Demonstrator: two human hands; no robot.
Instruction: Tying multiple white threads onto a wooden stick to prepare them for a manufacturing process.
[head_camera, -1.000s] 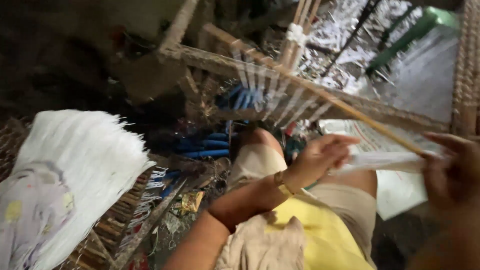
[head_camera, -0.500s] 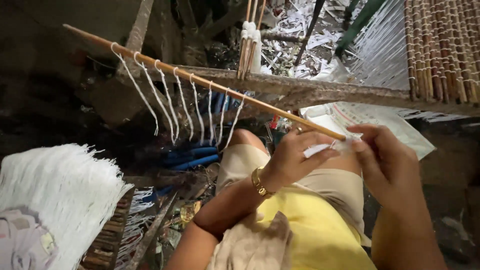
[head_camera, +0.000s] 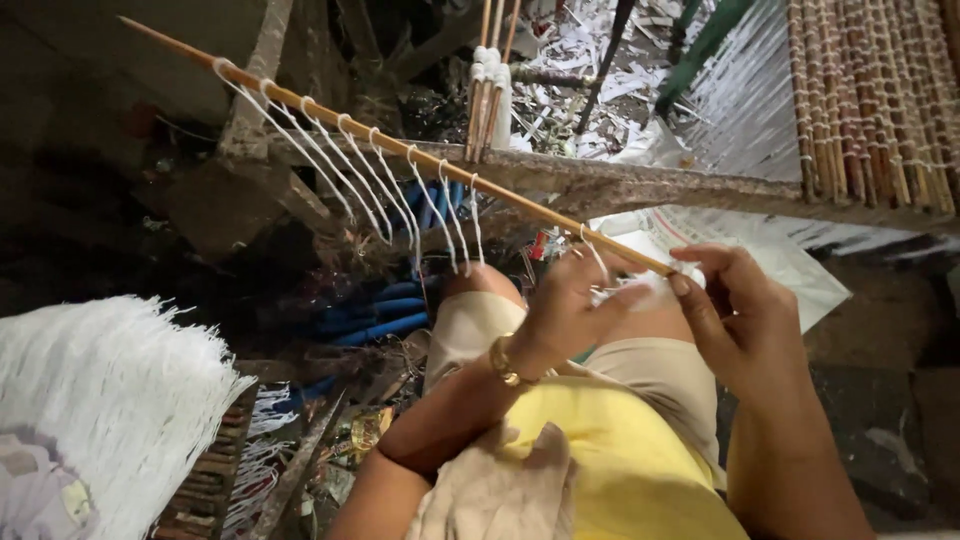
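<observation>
A thin wooden stick slants from the upper left down to my hands, with several white thread loops hanging from it. My left hand, with a gold bangle on its wrist, pinches white thread at the stick's near end. My right hand meets it from the right, fingers closed on the stick's tip and the same white thread. Both hands hover over my lap, which is covered by yellow and beige cloth.
A rough wooden beam crosses behind the hands. A mat of bound reeds hangs at upper right. A bundle of white fringe lies at lower left. Blue rods, paper scraps and clutter lie on the dark floor.
The stick has swung up and left with the view. My right hand came in from the right edge to meet my left hand at the stick's end.
</observation>
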